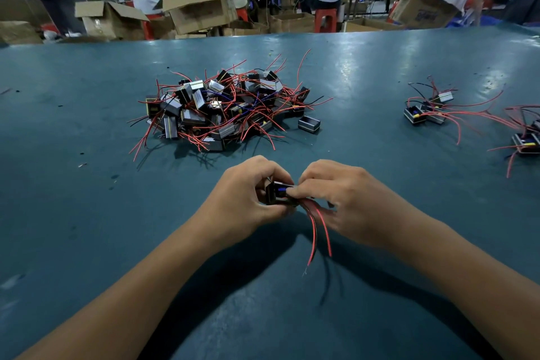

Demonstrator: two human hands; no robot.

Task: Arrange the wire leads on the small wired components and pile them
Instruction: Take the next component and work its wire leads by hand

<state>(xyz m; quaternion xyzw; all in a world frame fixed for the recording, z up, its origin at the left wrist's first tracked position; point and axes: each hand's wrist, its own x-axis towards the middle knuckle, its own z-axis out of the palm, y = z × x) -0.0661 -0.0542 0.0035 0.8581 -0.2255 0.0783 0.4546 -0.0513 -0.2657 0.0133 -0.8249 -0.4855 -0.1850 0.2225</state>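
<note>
Left hand (248,199) grips small black component (279,194) above table (87,213), 6 o'clock of big tangled pile (222,108); right hand (330,199) pinches its top edge, red leads (320,231) trailing toward 5 o'clock. Do well: hold body steady, comb leads straight together, then drop with sorted group (429,109) at 3 o'clock
</note>
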